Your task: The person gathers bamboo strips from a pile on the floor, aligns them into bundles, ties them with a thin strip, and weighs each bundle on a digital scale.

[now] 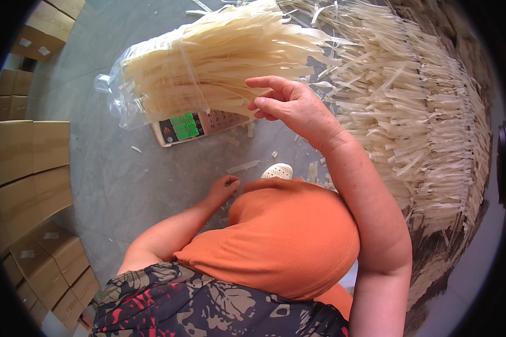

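A large bundle of pale, flat dried strips point(219, 63) lies on a digital scale point(181, 129), its left end inside a clear plastic bag point(124, 90). The scale's green display is lit, and the bundle hides most of its top. My right hand point(280, 99) is raised at the loose right end of the bundle, fingers curved with a gap between thumb and forefinger, holding nothing; whether it touches the strips cannot be told. Low beside my orange-clad leg is my left hand point(225, 188), with its fingers curled and nothing visible in it.
A long, high pile of similar strips point(405, 113) runs down the right side. Cardboard boxes point(29, 168) are stacked along the left. Stray strip pieces point(243, 167) lie on the grey floor near my white shoe point(278, 170).
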Action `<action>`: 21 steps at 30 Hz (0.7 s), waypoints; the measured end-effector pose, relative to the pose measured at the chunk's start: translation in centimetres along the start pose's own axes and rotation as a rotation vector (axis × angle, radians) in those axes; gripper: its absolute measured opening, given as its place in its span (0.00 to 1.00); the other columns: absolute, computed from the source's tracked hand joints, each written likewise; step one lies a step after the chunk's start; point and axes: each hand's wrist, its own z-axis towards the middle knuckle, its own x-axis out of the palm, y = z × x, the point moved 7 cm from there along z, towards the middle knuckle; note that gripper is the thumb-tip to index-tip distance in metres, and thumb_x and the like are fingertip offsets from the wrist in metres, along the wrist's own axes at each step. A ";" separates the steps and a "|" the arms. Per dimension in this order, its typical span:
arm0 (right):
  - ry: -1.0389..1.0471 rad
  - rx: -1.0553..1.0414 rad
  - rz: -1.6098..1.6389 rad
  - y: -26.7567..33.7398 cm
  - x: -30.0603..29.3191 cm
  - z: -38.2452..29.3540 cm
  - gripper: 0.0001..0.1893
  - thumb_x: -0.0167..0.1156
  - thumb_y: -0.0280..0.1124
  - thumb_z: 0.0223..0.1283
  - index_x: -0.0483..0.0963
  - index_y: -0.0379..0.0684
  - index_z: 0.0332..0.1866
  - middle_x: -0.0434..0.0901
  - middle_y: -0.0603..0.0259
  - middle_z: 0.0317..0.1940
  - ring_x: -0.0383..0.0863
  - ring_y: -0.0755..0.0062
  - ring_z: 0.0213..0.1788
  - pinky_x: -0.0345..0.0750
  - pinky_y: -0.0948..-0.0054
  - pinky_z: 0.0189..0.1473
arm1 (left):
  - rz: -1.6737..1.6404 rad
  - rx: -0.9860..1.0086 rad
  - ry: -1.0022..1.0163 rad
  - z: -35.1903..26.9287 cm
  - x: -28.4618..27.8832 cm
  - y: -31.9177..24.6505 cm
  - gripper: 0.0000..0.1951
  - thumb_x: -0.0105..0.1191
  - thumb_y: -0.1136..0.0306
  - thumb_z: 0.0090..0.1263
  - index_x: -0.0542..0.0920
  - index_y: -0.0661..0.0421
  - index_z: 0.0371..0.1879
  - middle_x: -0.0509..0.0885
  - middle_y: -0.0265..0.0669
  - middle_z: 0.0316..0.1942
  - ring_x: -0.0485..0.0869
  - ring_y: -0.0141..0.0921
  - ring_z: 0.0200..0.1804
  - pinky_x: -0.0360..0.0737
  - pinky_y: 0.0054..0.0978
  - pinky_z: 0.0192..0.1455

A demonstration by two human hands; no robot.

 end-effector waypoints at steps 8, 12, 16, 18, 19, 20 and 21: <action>-0.003 0.066 -0.023 -0.5 -0.3 -1.2 0.22 0.59 0.31 0.62 0.74 0.38 0.61 0.84 0.63 0.38 0.81 0.79 0.40 0.78 0.78 0.47 | 0.430 0.349 -0.230 4.1 0.2 0.5 0.24 0.58 0.69 0.64 0.73 0.55 0.61 0.69 0.47 0.59 0.80 0.39 0.44 0.78 0.32 0.54; 0.023 0.085 -0.015 -0.9 0.2 -0.6 0.22 0.59 0.31 0.61 0.74 0.38 0.61 0.84 0.63 0.39 0.81 0.79 0.39 0.78 0.78 0.46 | -0.020 0.145 -0.015 6.4 2.4 0.3 0.22 0.55 0.71 0.66 0.74 0.55 0.61 0.70 0.44 0.58 0.80 0.37 0.44 0.77 0.31 0.54; -0.034 0.030 -0.002 -1.0 0.2 0.1 0.18 0.59 0.31 0.62 0.77 0.38 0.56 0.83 0.63 0.38 0.81 0.80 0.37 0.78 0.77 0.43 | 0.202 0.564 -0.171 2.8 0.8 -6.6 0.16 0.53 0.74 0.68 0.78 0.55 0.55 0.75 0.39 0.51 0.80 0.33 0.42 0.77 0.26 0.52; -0.138 -0.047 -0.098 -0.9 -0.8 0.5 0.14 0.60 0.30 0.61 0.79 0.38 0.51 0.84 0.63 0.37 0.81 0.78 0.35 0.78 0.76 0.40 | 0.077 0.608 -0.252 -1.1 -2.3 -13.6 0.13 0.52 0.76 0.68 0.81 0.56 0.50 0.78 0.38 0.45 0.80 0.31 0.40 0.77 0.24 0.49; -0.215 -0.095 -0.203 -0.7 -1.8 0.6 0.12 0.60 0.30 0.61 0.80 0.38 0.48 0.84 0.63 0.37 0.82 0.76 0.34 0.77 0.75 0.39 | 0.013 0.629 -0.290 -3.3 -4.1 -17.5 0.11 0.52 0.77 0.68 0.82 0.56 0.48 0.80 0.37 0.42 0.80 0.30 0.39 0.77 0.23 0.47; -0.299 -0.148 -0.313 0.0 -2.9 0.7 0.11 0.60 0.30 0.61 0.82 0.38 0.45 0.85 0.63 0.37 0.82 0.75 0.34 0.77 0.74 0.38 | 0.075 0.780 -0.355 -6.1 -5.7 -22.1 0.10 0.52 0.78 0.68 0.82 0.57 0.45 0.81 0.36 0.39 0.80 0.29 0.38 0.77 0.22 0.45; -0.356 -0.239 -0.451 1.5 -3.1 1.0 0.10 0.61 0.30 0.60 0.82 0.38 0.43 0.85 0.63 0.38 0.83 0.72 0.34 0.77 0.72 0.37 | 0.122 0.904 -0.421 -8.2 -7.3 -25.6 0.09 0.53 0.79 0.67 0.82 0.57 0.43 0.82 0.36 0.38 0.81 0.29 0.39 0.77 0.23 0.45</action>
